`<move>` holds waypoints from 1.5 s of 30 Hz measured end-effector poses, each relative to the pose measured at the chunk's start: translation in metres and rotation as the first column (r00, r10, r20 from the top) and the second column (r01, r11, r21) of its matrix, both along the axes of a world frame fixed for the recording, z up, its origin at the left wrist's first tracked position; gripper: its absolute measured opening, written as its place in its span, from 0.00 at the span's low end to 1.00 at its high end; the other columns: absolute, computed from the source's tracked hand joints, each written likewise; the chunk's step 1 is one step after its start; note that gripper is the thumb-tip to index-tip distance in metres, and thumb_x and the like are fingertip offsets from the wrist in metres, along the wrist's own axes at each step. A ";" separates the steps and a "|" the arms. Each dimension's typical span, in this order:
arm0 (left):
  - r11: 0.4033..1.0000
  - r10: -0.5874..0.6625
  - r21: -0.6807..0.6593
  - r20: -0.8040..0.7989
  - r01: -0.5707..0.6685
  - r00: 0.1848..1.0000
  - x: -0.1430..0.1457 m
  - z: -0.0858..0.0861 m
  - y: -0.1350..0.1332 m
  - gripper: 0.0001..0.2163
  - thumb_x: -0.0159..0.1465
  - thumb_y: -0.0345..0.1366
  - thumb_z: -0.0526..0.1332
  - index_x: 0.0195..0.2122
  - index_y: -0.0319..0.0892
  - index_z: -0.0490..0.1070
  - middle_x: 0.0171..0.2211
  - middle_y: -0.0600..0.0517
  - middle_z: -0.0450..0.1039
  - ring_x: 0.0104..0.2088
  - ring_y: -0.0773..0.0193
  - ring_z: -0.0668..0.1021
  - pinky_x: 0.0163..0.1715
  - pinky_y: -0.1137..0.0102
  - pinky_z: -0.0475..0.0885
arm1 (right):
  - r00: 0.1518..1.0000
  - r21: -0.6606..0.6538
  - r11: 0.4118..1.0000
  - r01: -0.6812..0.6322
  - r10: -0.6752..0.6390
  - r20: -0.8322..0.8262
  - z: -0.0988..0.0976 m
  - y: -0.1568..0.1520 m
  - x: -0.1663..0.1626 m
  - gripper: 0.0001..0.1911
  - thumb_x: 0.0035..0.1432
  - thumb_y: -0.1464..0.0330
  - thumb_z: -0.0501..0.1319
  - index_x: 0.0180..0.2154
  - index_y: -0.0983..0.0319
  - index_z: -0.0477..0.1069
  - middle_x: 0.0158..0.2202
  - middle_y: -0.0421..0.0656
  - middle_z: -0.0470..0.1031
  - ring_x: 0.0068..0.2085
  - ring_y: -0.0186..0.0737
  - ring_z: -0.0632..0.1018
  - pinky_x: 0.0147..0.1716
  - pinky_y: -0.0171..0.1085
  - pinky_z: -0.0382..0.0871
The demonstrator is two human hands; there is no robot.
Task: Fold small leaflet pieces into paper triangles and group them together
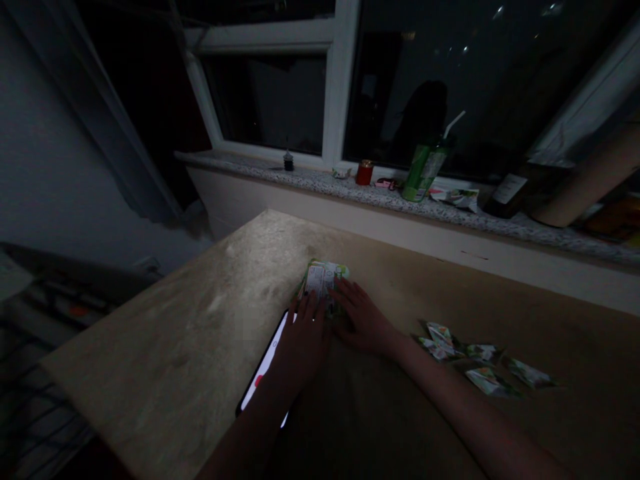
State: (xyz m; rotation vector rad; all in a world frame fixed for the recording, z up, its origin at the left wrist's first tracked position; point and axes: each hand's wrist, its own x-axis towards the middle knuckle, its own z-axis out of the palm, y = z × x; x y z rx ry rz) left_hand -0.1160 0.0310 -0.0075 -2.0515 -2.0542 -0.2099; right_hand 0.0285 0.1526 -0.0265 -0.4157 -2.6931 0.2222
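A green and white printed packet (324, 272) lies on the table, its lower part covered by my fingers. My left hand (305, 340) rests with its fingers stretched out over the packet's near edge. Fingers also extended, my right hand (364, 319) lies flat across the packet's right side. Under my left hand and forearm is a phone (265, 367) with a bright white screen, partly hidden. To the right of my right forearm, several small green and white sachets (483, 381) lie scattered on the table.
A pale table (190, 320) stands below a window. On the speckled sill (320, 181) are a green tumbler (423, 170) with a straw, a red jar (365, 173), a small dark bottle (289, 161), crumpled wrappers (457, 198) and a dark labelled bottle (507, 193). The room is dim.
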 end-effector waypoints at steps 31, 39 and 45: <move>0.996 -0.084 -0.026 0.192 0.091 0.978 0.007 0.045 0.002 0.11 0.63 0.22 0.55 0.40 0.41 0.74 0.37 0.49 0.79 0.37 0.56 0.80 0.47 0.60 0.69 | 0.926 0.170 0.983 -0.072 0.129 -0.354 0.001 -0.004 0.011 0.15 0.62 0.67 0.58 0.50 0.64 0.68 0.47 0.52 0.77 0.48 0.45 0.77 0.48 0.45 0.72; 0.945 -0.307 -0.032 0.257 0.326 0.916 0.019 0.045 -0.001 0.09 0.65 0.25 0.57 0.41 0.42 0.74 0.40 0.50 0.78 0.39 0.57 0.78 0.45 0.62 0.67 | 0.917 0.108 0.994 -0.029 0.069 -0.393 -0.006 -0.013 0.046 0.14 0.62 0.72 0.54 0.49 0.60 0.70 0.45 0.50 0.78 0.49 0.43 0.76 0.48 0.44 0.71; 0.842 -0.467 -0.096 0.362 0.530 0.807 0.032 0.045 -0.005 0.04 0.64 0.30 0.61 0.38 0.43 0.74 0.40 0.53 0.77 0.41 0.61 0.77 0.46 0.65 0.66 | 0.956 0.125 0.991 -0.040 0.074 -0.284 -0.013 -0.044 0.077 0.12 0.62 0.72 0.55 0.47 0.62 0.70 0.46 0.50 0.77 0.51 0.44 0.75 0.51 0.46 0.69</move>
